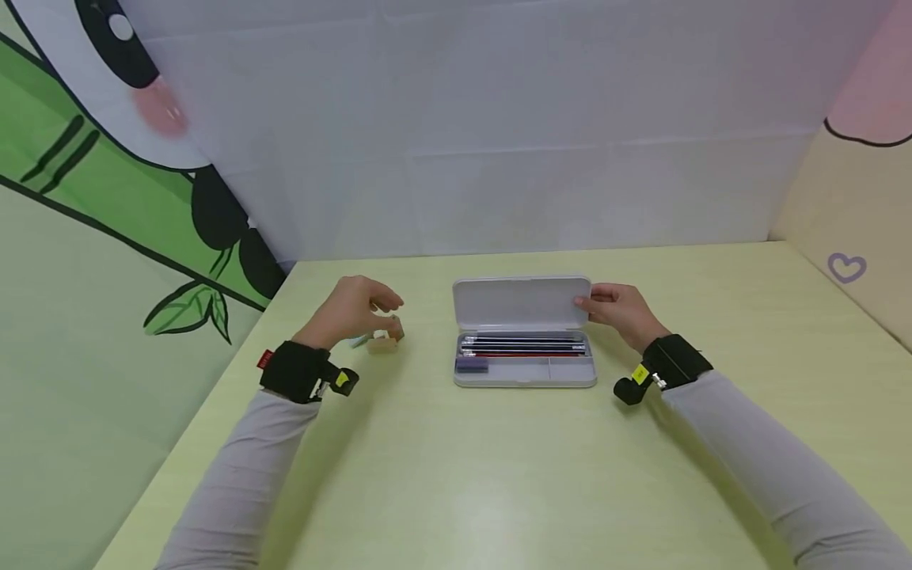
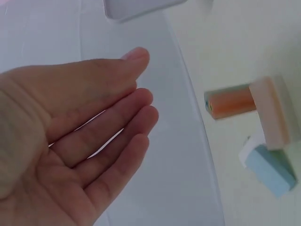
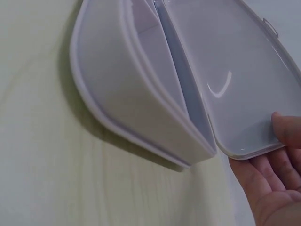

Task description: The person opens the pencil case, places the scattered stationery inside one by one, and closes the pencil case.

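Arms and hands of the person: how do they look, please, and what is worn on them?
Both arms have long, pale grey sleeves. Each also carries a black band with a small black camera marked in yellow; the left one shows a red tag. The left hand and right hand wear no gloves.

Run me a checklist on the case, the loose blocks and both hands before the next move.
1. Pencil case open: ok; its lid is raised.
2. Lid steadied: ok; the right hand pinches its edge.
3. Pencils lying inside the case: ok; they lie along the rear section.
4. Bare space in the case: ok; some shows right of the purple block.
5. Left hand free: ok; the left wrist view shows no block in its grip.
6. Orange block, pale block and blue block in the case: not ok; they lie on the table.
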{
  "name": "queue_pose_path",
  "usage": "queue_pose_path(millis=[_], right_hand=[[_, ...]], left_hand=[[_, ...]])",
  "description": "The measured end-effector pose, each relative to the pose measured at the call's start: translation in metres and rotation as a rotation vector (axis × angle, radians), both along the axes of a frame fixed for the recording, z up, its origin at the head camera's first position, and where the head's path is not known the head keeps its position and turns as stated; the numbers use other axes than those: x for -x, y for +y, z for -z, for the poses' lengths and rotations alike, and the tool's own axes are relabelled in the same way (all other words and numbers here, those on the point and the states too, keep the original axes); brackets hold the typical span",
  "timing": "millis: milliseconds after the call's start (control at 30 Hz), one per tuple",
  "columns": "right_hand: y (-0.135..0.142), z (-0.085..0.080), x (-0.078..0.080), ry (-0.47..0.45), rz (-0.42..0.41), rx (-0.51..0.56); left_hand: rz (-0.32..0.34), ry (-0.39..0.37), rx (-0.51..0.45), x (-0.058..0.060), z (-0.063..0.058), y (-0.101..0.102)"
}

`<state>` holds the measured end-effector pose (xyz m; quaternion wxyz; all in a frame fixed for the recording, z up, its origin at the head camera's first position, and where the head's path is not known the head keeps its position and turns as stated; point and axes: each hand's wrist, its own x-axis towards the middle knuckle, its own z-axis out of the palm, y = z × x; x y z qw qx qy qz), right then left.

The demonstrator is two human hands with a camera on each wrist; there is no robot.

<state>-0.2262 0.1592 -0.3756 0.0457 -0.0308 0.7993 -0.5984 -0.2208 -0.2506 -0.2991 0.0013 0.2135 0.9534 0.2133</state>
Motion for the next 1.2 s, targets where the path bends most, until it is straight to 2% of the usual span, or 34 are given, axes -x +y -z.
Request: queue_pose_path(millis=[133,267,433,600,1000,1200], right_hand=[[0.001,0.001,-0.001,0.021,-0.005,0.029],[0.0,0.002,-0.001,-0.001,0.003,0.002],[-0.001,0.003,0.0,-0.027,0.015,-0.018],[-0.001,0.002,0.001,-0.019,0.014,-0.005],[-0.002,0.001,0.002,-0.022,0.017,-0.015],[-0.002,0.001,0.002,-0.027,0.019,-0.021]], left_hand=[[-0.041,-0.011,0.018,0.006,0.005,-0.02],[-0.049,-0.048,0.033,0.011,0.017,-0.028],[-0.008,-0.068,0.041,0.016,0.036,-0.029],[0.028,-0.035,0.035,0.018,0.049,-0.029],[0.098,0.069,0.064,0.02,0.059,-0.027],[0.096,0.089,0.065,0.014,0.056,-0.024]])
